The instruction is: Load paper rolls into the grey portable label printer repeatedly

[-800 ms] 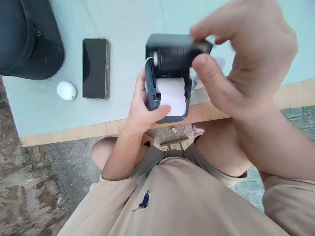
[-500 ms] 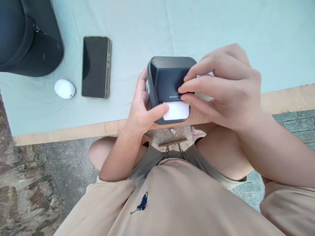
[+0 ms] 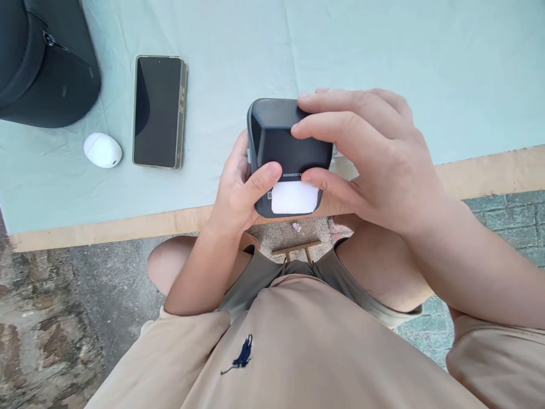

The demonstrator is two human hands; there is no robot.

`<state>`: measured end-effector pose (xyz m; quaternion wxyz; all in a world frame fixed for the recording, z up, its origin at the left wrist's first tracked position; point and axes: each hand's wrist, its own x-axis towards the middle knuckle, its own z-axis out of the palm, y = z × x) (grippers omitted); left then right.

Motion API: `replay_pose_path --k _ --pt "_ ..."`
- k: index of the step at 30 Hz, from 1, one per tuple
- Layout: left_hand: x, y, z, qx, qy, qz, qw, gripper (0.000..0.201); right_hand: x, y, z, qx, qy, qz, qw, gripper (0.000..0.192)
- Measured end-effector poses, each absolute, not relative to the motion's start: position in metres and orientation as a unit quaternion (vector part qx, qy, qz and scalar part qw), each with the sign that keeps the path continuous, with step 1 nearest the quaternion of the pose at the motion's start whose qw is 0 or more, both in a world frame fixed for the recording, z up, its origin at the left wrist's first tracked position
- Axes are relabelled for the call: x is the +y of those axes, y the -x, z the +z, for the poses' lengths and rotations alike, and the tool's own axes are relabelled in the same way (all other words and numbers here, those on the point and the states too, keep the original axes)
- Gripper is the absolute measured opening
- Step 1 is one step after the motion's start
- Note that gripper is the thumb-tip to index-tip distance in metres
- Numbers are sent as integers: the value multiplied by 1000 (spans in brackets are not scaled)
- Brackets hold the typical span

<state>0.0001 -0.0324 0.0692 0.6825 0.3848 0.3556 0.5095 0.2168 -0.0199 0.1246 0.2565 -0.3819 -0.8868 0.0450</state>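
A small dark grey label printer (image 3: 276, 139) sits at the near edge of the table (image 3: 128, 227), lid closed. A white strip of label paper (image 3: 294, 198) sticks out of its front slot. My left hand (image 3: 240, 190) grips the printer's left side, thumb resting on the front beside the paper. My right hand (image 3: 366, 156) covers the printer's right half, fingers spread over the lid and thumb pressed at the front by the paper.
A black smartphone (image 3: 156, 111) lies face up to the left on the pale green cloth (image 3: 383, 51). A white oval earbud case (image 3: 103, 150) sits further left. A black bag (image 3: 42, 62) fills the far left corner. My knees are below the table edge.
The printer's lid, held open by my right hand, has been swung down and closed over the paper roll. Both hands now clasp the closed printer; my left thumb moved up onto its front.
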Motion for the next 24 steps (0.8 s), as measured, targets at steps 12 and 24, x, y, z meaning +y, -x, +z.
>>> replay_pose_path --k 12,24 --pt "-29 -7 72 342 -337 552 682 44 -17 -219 122 -878 376 13 297 35" --pt "-29 -7 75 382 -324 538 678 35 -22 -217 124 -877 405 20 259 41"
